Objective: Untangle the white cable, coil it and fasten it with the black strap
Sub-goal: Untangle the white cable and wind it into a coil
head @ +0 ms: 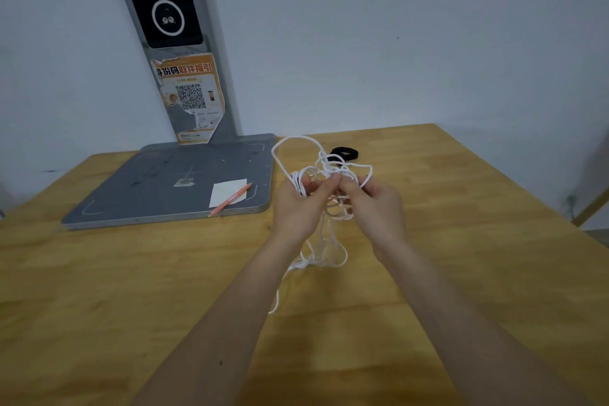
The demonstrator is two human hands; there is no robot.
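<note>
The white cable [280,158] is a tangled bunch held up over the wooden table [461,241]. Its loops rise above my hands and more strands hang down between my wrists to the tabletop. My left hand [298,208] grips several loops of the cable, thumb and fingers pinched at the knot. My right hand [374,204] pinches the tangle right beside it, fingertips nearly touching those of the left. The black strap [344,153] lies on the table just behind the cable, partly hidden by the loops.
A grey flat base plate [171,184] with an upright column [184,43] stands at the back left, carrying a white paper note [227,191] and an orange pen [230,199]. A pale wall rises behind the table. The table's right edge runs diagonally at the far right.
</note>
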